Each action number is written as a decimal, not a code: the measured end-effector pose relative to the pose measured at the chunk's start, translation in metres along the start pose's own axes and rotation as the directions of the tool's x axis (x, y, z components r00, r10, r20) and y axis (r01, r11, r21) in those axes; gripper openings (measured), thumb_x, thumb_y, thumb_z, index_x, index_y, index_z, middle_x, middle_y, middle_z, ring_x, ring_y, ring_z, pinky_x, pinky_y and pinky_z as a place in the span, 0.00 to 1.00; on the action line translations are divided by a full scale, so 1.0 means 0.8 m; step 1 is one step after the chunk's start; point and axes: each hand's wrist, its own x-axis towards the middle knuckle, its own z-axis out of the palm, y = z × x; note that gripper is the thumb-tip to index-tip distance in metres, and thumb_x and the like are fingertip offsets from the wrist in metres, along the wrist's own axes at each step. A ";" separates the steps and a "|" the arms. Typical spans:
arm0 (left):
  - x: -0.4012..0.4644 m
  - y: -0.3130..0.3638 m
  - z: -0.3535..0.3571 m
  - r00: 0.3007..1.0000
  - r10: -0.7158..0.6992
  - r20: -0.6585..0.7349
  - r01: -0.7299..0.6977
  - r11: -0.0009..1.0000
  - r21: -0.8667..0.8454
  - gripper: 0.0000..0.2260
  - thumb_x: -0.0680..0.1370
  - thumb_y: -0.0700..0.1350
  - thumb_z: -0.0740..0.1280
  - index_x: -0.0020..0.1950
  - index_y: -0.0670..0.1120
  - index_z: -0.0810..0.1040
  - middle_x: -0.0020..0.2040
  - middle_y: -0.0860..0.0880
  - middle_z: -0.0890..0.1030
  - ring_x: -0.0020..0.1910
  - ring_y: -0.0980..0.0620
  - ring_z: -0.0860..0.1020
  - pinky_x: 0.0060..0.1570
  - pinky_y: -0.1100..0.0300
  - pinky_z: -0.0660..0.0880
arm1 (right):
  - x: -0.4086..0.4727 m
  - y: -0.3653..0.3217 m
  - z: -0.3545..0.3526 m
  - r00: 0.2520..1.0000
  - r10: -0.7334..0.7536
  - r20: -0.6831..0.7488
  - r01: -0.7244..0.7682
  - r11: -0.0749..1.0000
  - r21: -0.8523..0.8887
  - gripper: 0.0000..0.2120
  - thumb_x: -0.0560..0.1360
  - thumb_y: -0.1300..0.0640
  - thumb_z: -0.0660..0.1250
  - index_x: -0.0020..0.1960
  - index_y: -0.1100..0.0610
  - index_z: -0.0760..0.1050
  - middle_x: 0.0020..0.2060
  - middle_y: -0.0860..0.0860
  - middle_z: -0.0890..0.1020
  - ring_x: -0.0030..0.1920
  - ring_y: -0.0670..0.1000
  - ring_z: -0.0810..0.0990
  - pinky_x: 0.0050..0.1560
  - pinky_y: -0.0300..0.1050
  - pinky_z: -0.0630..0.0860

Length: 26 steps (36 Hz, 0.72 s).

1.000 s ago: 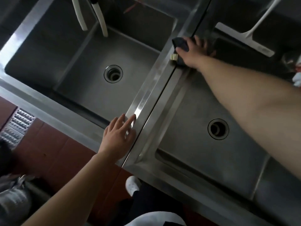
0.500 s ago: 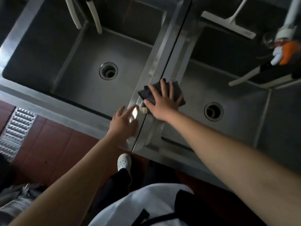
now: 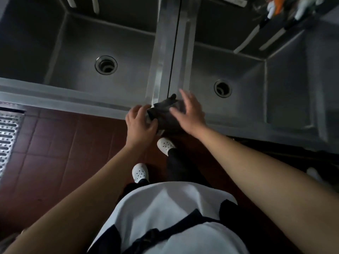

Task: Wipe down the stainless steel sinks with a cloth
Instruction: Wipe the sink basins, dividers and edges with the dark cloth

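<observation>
Two stainless steel sinks stand side by side: the left sink [image 3: 77, 52] and the right sink [image 3: 238, 70], joined by a steel divider [image 3: 170, 52]. A dark grey cloth [image 3: 163, 112] lies at the near end of that divider, over the front rim. My left hand [image 3: 140, 123] grips the cloth's left edge, fingers curled on it. My right hand [image 3: 189, 110] presses flat on its right side with fingers spread. Part of the cloth is hidden under both hands.
Each basin has a round drain, the left drain [image 3: 106, 65] and the right drain [image 3: 222, 88]. White handles [image 3: 245, 43] lean into the right basin's far corner. Below the rim are red floor tiles [image 3: 64, 143], a metal floor grate [image 3: 9, 132] and my white shoes [image 3: 165, 145].
My right hand has dragged the cloth along the divider from the far end to the front rim. My left hand shifted right onto the cloth. The camera has tilted down.
</observation>
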 end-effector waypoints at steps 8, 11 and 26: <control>-0.023 0.017 0.021 0.686 -0.624 0.374 0.671 0.346 -0.656 0.21 0.72 0.51 0.75 0.56 0.41 0.72 0.48 0.42 0.80 0.42 0.50 0.80 0.45 0.50 0.80 | -0.026 0.017 -0.017 0.872 0.489 -0.032 -0.486 0.871 0.078 0.20 0.73 0.41 0.64 0.56 0.54 0.79 0.56 0.56 0.79 0.60 0.59 0.75 0.61 0.58 0.75; -0.015 0.030 0.026 0.653 -0.572 0.497 0.693 0.186 -0.696 0.19 0.73 0.48 0.75 0.59 0.41 0.77 0.53 0.42 0.82 0.52 0.45 0.82 0.54 0.46 0.79 | -0.027 0.010 -0.011 0.845 0.530 -0.073 -0.507 0.837 0.208 0.17 0.73 0.47 0.70 0.56 0.56 0.78 0.56 0.55 0.80 0.58 0.58 0.77 0.55 0.51 0.77; -0.019 0.143 0.086 0.776 -0.464 0.427 0.613 0.396 -0.684 0.24 0.75 0.36 0.71 0.68 0.47 0.66 0.60 0.41 0.73 0.57 0.39 0.78 0.35 0.53 0.81 | -0.071 0.097 -0.130 0.820 0.556 0.132 -0.313 0.244 0.918 0.12 0.74 0.64 0.70 0.54 0.57 0.72 0.53 0.57 0.77 0.51 0.58 0.80 0.41 0.53 0.84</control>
